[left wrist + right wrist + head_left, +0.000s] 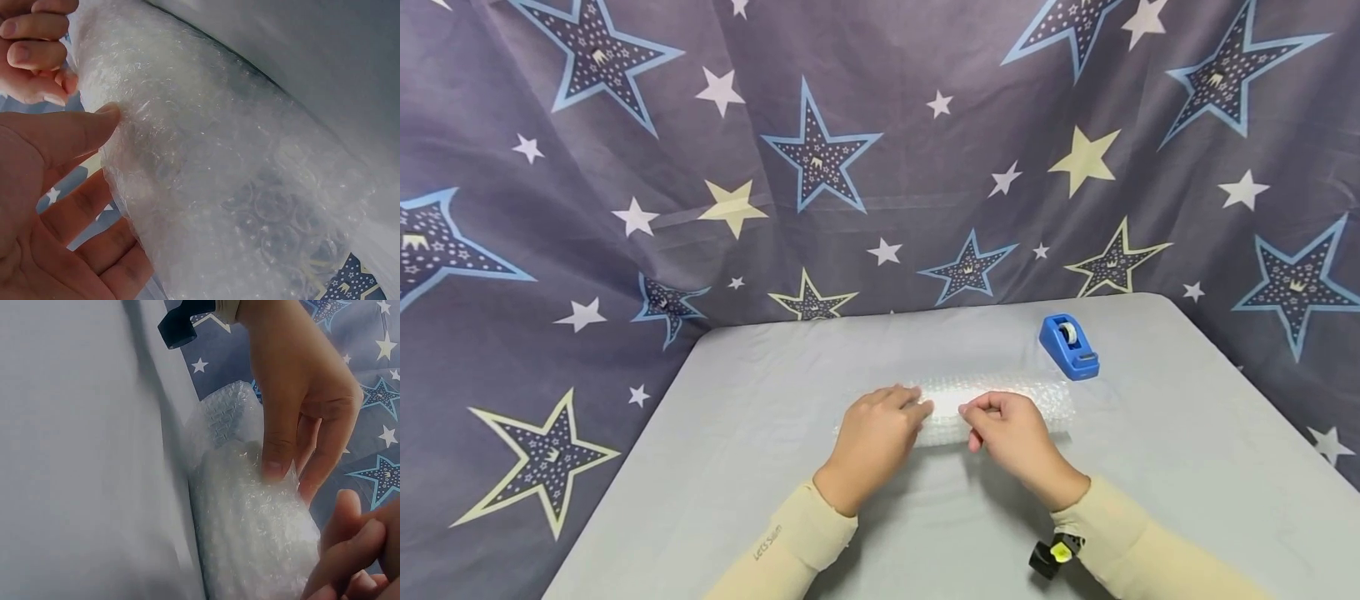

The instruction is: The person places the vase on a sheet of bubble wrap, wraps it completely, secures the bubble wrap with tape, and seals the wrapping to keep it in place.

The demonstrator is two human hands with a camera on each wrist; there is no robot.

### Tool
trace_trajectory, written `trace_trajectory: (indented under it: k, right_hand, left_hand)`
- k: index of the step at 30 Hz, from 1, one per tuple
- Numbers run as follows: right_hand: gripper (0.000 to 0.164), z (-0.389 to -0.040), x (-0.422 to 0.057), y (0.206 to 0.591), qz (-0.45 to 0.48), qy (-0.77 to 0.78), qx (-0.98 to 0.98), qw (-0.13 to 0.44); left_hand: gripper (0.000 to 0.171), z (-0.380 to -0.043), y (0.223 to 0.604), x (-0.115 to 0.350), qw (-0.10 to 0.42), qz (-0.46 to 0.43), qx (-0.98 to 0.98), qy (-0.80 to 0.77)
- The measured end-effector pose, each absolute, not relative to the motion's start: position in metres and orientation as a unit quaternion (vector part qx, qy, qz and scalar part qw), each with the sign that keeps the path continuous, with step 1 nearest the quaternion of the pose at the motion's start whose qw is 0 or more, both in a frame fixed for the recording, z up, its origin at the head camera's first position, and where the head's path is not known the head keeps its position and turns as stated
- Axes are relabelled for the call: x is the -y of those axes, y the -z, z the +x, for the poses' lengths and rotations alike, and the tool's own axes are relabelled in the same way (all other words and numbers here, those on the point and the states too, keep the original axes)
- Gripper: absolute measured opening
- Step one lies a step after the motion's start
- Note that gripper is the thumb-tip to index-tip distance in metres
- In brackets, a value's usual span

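A bubble-wrapped bundle [1052, 402] lies lengthwise across the table, whitish through its clear layers. My left hand [880, 425] holds it left of the middle. In the left wrist view the thumb [94, 128] rests on the bubble wrap [206, 144] and the fingertips disappear behind its edge. My right hand [1011, 433] is over the middle of the bundle, thumb and index finger brought together at the wrap. Its other fingers [37, 40] are curled. Whether anything thin is between the right fingertips cannot be made out. The right wrist view shows the wrap's loose end [228, 412].
A blue tape dispenser [1070, 346] with a roll of tape stands behind the bundle's right end. The grey-covered table [737, 400] meets a star-patterned curtain [880, 167] at its back. A black device [1052, 557] hangs at the right wrist.
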State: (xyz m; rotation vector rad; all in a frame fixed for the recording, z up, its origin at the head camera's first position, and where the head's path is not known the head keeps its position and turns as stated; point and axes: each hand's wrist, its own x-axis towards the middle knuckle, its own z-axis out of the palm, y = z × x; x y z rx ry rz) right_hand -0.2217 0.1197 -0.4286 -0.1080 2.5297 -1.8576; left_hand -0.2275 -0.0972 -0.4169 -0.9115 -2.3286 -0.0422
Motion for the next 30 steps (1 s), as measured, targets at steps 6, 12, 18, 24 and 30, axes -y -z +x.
trace_trajectory:
  k: [6, 12, 18, 24, 30]
  right_hand:
    - [0.023, -0.219, -0.125, 0.429, -0.02, 0.562, -0.827, 0.003]
    - [0.026, -0.217, -0.127, 0.434, -0.031, 0.501, -0.864, -0.03]
    - [0.029, -0.218, -0.13, 0.441, -0.048, 0.42, -0.903, -0.081]
    - [0.047, -0.218, -0.138, 0.444, -0.068, 0.331, -0.935, -0.108]
    - [0.05, -0.214, -0.15, 0.441, -0.087, 0.253, -0.959, -0.092]
  left_hand:
    - [0.03, -0.227, 0.415, 0.096, 0.312, -0.345, 0.885, 0.012]
    - [0.028, -0.228, 0.416, 0.096, 0.323, -0.347, 0.88, 0.014]
    - [0.027, -0.229, 0.418, 0.096, 0.334, -0.345, 0.877, 0.015]
    - [0.028, -0.228, 0.418, 0.096, 0.333, -0.345, 0.877, 0.019]
    - [0.028, -0.228, 0.418, 0.096, 0.326, -0.346, 0.879, 0.028]
